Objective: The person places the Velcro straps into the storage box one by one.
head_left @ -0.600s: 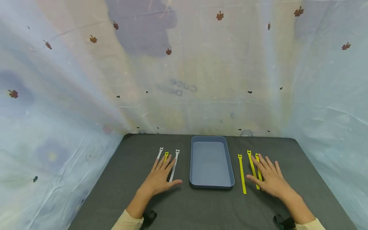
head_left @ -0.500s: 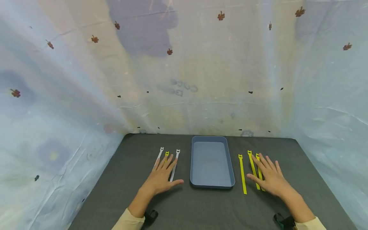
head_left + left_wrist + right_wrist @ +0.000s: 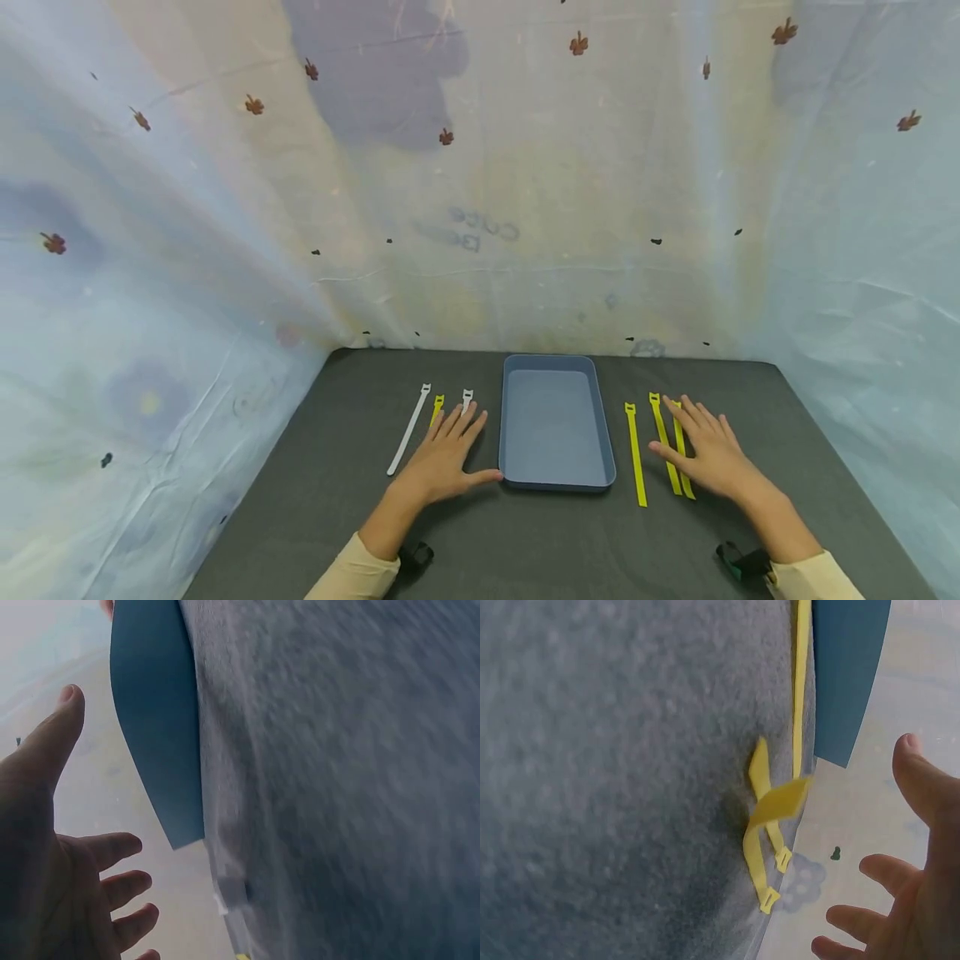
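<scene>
My left hand, fingers spread and palm down, hovers over the cloth just left of the blue-grey tray; its thumb tip overlaps the tray's near corner. Behind its fingers show the heads of a yellow cable tie and a white cable tie, their lower lengths hidden. Another white cable tie lies fully visible to the left. My right hand, also spread, hangs above two yellow cable ties, seen curling in the right wrist view. A third yellow cable tie lies between them and the tray.
Dark grey cloth covers the table. A pale patterned curtain encloses the back and both sides. In the left wrist view the tray's blue side wall rises beside the thumb.
My left hand has shifted right toward the tray, uncovering the left white tie and covering more of the other white one. My right hand has barely moved; the view has drifted slightly.
</scene>
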`<state>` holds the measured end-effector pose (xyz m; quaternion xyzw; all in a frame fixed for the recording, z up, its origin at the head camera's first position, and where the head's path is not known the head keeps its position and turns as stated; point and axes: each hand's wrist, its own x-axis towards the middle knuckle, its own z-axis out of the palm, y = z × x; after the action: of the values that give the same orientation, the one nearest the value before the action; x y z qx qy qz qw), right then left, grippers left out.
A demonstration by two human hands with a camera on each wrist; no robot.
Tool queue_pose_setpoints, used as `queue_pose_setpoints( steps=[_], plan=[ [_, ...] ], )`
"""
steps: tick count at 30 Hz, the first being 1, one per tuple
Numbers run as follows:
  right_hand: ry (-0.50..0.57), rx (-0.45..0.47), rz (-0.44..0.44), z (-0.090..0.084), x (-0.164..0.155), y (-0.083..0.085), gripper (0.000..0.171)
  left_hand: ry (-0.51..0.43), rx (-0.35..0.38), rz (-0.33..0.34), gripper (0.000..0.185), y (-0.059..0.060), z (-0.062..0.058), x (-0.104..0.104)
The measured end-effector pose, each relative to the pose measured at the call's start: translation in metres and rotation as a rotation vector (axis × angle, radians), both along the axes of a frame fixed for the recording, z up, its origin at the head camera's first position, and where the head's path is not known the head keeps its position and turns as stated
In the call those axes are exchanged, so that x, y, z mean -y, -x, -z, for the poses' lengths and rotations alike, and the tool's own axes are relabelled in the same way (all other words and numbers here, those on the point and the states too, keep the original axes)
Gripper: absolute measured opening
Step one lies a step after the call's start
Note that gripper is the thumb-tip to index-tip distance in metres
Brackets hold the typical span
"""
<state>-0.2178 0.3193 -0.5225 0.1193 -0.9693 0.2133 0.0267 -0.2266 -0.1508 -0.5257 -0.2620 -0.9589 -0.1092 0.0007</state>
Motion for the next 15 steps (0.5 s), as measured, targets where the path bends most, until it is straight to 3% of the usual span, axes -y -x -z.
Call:
queue_pose_setpoints(
  steps=[11,15],
  plan=[
    [0.003,0.040,0.024,0.004,-0.006,0.016,0.095,0.034,-0.042,0.046,0.110,0.004,0.003,-0.017],
    [0.022,0.053,0.027,0.003,-0.007,0.023,0.094,0.032,-0.026,0.056,0.112,0.004,0.003,-0.022]
  ],
)
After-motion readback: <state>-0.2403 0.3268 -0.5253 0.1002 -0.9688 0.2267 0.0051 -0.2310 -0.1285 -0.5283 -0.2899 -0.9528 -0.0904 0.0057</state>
